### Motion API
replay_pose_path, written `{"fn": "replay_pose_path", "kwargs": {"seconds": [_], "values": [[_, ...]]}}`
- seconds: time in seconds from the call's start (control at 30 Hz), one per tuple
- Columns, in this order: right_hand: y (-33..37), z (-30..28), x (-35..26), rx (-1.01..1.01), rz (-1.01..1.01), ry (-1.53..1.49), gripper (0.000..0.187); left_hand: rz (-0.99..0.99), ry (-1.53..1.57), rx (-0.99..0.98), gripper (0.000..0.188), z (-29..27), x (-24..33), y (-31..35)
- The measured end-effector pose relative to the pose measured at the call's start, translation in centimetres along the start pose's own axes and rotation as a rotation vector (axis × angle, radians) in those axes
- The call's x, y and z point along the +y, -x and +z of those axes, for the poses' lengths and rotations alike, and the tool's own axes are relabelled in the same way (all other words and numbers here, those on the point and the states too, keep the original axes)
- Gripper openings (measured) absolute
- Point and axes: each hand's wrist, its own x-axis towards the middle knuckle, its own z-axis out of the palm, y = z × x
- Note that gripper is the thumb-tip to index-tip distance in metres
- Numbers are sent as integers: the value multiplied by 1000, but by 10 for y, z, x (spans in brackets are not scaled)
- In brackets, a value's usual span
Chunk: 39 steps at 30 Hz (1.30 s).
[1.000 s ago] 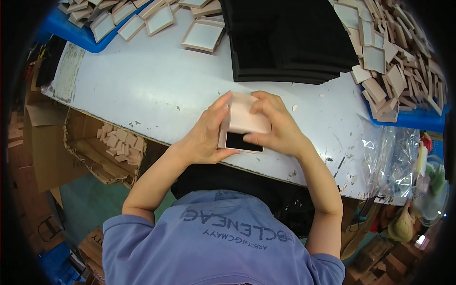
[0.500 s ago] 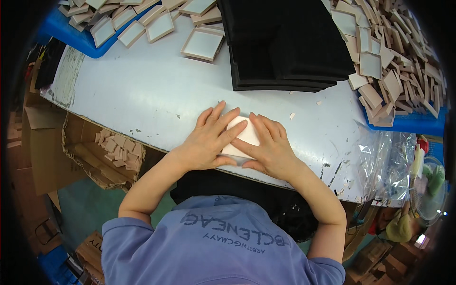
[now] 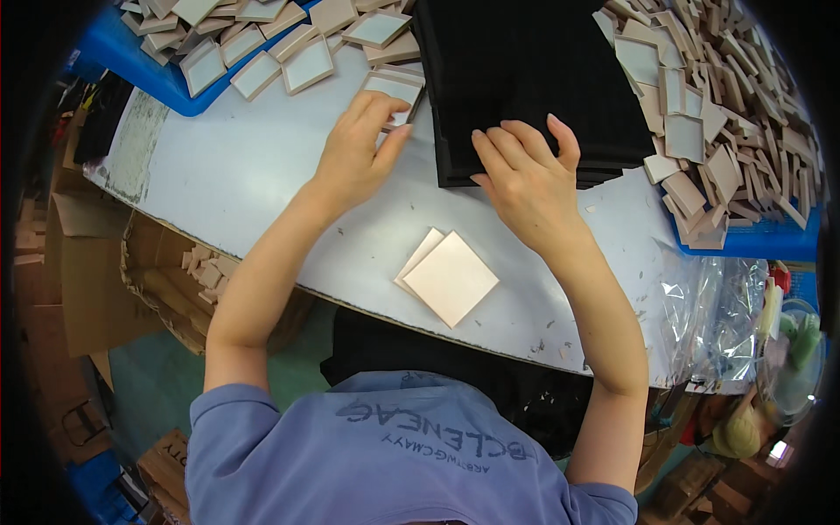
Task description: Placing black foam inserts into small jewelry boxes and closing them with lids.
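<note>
On the white table before me lie two square cream box pieces [image 3: 455, 278], flat side up, the upper one turned askew over the lower; neither hand touches them. Further off on the left, my left hand [image 3: 359, 149] reaches over a shallow square tray [image 3: 398, 80] with a pale inside. Its thumb and fingers are apart at the tray's near edge, and contact is hard to make out. My right hand [image 3: 532, 179] is at the near edge of a stack of black sheets [image 3: 534, 87]. Its fingers are spread and slightly bent over the top sheet, gripping nothing visible.
Blue bins piled with similar box pieces stand at the far left [image 3: 188, 103] and right [image 3: 752, 241]. Clear plastic bags [image 3: 713, 306] hang over the right table edge, near a small fan [image 3: 792, 359]. A cardboard box [image 3: 166, 284] with loose pieces sits below the left edge.
Both hands have let go of the box pieces, which now lie on the table. My left hand has moved forward and left to the tray, my right hand forward and right to the black stack.
</note>
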Motion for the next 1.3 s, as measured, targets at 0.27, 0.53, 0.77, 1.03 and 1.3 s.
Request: {"fn": "replay_pose_path", "kwargs": {"seconds": [0.27, 0.53, 0.77, 1.03, 1.3], "values": [[1, -2, 9, 3, -2, -24, 40, -684, 739, -271, 32, 30, 20, -26], [0, -6, 7, -38, 8, -26, 40, -810, 837, 34, 18, -1, -14, -3], [-1, -28, -6, 69, 24, -289, 45, -330, 427, 10, 13, -29, 37, 32], [70, -77, -15, -373, 584, -1039, 12, 146, 464, -277, 18, -6, 82, 45], [80, -109, 15, -737, 154, -416, 38, -52, -362, -222, 28, -20, -59, 14]]}}
